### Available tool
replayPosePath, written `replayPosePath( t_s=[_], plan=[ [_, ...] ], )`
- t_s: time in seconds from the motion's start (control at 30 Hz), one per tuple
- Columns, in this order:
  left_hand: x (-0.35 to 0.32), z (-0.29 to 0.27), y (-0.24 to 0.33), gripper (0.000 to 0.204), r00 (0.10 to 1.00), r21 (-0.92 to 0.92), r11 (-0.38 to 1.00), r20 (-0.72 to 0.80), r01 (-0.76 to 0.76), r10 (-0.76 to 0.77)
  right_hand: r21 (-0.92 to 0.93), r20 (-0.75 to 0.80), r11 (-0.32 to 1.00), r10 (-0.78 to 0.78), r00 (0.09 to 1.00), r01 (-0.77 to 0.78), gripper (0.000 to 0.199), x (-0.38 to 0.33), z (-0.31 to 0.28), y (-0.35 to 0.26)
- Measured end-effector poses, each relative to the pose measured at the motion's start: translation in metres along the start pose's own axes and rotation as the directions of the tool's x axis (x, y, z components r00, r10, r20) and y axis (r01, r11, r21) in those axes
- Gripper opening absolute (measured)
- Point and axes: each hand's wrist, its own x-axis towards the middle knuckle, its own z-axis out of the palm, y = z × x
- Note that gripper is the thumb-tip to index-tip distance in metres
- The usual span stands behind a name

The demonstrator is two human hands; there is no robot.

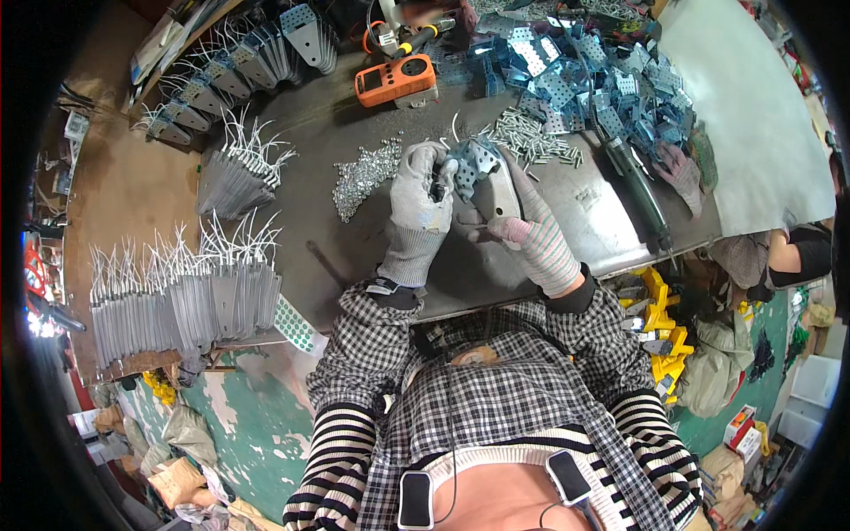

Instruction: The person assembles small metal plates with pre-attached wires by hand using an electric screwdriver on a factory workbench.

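Observation:
My right hand (540, 243), in a pale striped glove, grips a smooth grey metal plate (500, 193) with rounded edges. A bluish perforated metal bracket (476, 164) sits against the far end of that plate, where a white wire sticks up. My left hand (418, 203), in a grey-white glove, is closed, its curled fingertips right at the bracket's left side. Whatever small thing those fingers pinch, if any, is hidden. Just left of this hand lies a pile of small shiny metal fasteners (365, 177). Beyond the right hand is a heap of metal pins (536, 140).
Rows of grey plates with white wires (190, 301) stand on the left, more (257, 66) at the back. An orange meter (395, 80) lies at the far middle. Loose brackets (575, 80), a dark corded screwdriver (637, 181) and another person's gloved hand (680, 177) are on the right.

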Motion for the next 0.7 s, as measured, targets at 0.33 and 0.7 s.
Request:
replayPosePath(
  t_s=[0.33, 0.7],
  plan=[
    [-0.011, -0.001, -0.008, 0.010, 0.999, -0.147, 0.988, 0.012, 0.053, -0.051, -0.073, -0.006, 0.995, -0.072, 0.997, 0.071, 0.087, 0.001, 0.002, 0.004],
    [-0.005, -0.005, -0.015, 0.018, 1.000, -0.057, 0.998, 0.020, 0.003, -0.001, -0.097, -0.004, 0.993, 0.070, 0.998, -0.070, 0.087, -0.003, 0.012, -0.009]
  ],
)
